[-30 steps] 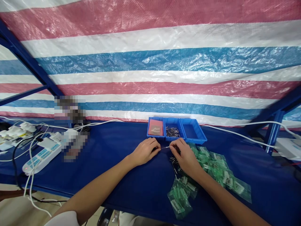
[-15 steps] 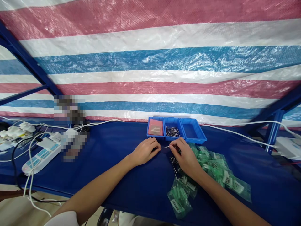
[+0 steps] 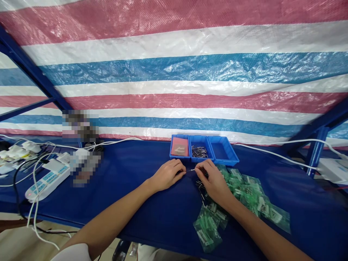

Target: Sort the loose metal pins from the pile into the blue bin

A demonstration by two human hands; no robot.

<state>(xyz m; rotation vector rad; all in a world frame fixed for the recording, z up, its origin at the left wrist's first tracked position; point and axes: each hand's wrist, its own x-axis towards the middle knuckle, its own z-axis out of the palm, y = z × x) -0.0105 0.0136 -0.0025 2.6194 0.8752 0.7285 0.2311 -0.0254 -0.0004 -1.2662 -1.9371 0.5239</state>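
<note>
Between my hands stretches a thin, pale metal rod [image 3: 191, 170], too small to name by kind. My left hand [image 3: 169, 175] pinches its left end with thumb and forefinger. My right hand [image 3: 211, 177] pinches the other end, its fingertips hiding that part. Under and beside my right hand lie several thin dark metal pieces [image 3: 201, 190], partly covered by the hand. Green-tinted clear plastic packets [image 3: 208, 228] lie on the blue table near my right forearm, and a larger heap of packets [image 3: 248, 190] spreads to its right.
Behind my hands stand three joined blue trays: one with a pink pad [image 3: 179, 145], one with many thin metal pieces [image 3: 199, 152], and a bare tray [image 3: 224, 151]. White power strips [image 3: 49, 179] and cables lie at left. A striped tarp [image 3: 174, 87] hangs behind.
My right hand has shifted very slightly left, towards my left hand, so less of the rod shows between them. Everything else looks the same.
</note>
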